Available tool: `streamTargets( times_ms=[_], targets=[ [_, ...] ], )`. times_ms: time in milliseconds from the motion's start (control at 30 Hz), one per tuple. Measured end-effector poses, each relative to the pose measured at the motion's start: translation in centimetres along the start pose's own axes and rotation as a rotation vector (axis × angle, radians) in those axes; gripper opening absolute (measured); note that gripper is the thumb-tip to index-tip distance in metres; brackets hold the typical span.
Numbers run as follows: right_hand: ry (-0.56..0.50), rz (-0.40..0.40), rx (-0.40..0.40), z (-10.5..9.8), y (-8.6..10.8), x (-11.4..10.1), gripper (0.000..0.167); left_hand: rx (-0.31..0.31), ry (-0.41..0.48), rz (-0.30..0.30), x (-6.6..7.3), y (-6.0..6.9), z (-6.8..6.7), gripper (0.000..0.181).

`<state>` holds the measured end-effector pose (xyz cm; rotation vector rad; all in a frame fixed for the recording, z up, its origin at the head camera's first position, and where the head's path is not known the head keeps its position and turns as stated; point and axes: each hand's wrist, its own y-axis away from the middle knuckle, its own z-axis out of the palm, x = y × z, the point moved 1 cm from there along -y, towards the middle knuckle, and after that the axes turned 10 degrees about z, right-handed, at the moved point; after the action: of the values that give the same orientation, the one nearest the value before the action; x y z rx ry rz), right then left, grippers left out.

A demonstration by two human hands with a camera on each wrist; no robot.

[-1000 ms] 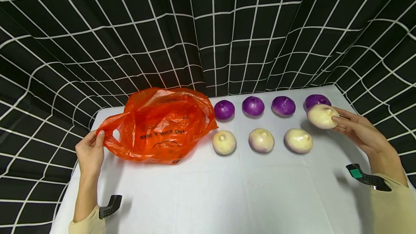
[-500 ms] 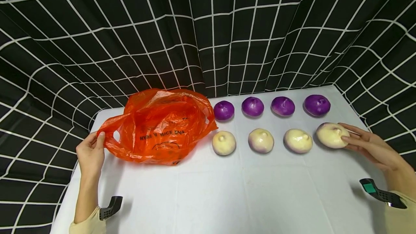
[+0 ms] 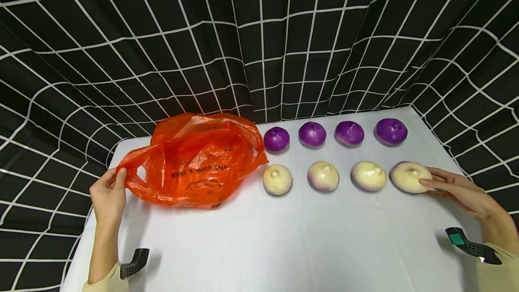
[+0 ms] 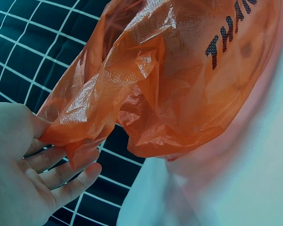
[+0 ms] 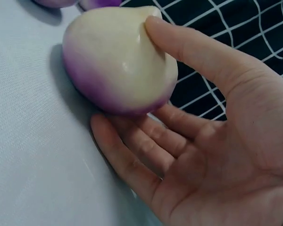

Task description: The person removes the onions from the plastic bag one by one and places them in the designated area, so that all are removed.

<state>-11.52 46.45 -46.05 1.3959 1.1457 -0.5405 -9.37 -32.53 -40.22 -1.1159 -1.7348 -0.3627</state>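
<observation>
At the left of the head view, my left hand [image 3: 107,197] pinches one handle of a red plastic bag [image 3: 211,193] with black print. The bag's mouth gapes, and its handle bunches between thumb and fingers in the left wrist view. On the right, my right hand [image 3: 466,193] holds a cream turnip [image 3: 409,177] at the end of the front row. Its thumb lies on top near the tip, and the fingers curl at the turnip's purple underside [image 5: 92,89]. The turnip is at the tabletop; whether it bears fully on the cloth is hard to tell.
Three more cream turnips, one beside the bag [image 3: 277,180], continue the front row. Behind them stands a row of several purple turnips, one at the far right [image 3: 391,131]. A white cloth covers the table [image 3: 259,247]. Black curtains with white grid lines [image 3: 300,48] enclose it.
The right hand has brought the cream turnip down and toward the person, from in front of the rightmost purple turnip to the front row's end. The left hand keeps hold of the bag.
</observation>
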Motion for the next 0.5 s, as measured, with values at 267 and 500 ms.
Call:
streamTargets(
  times_ms=[267, 500],
  targets=[
    [0.252, 0.137, 0.077, 0.2, -0.5, -0.7, 0.074, 0.004, -0.007, 0.001, 0.1, -0.1, -0.3, 0.039],
    [0.397, 0.201, 0.111, 0.3, -0.4, -1.3, 0.079, -0.006, -0.041, 0.005, 0.5, 0.0, -0.3, 0.038]
  ],
)
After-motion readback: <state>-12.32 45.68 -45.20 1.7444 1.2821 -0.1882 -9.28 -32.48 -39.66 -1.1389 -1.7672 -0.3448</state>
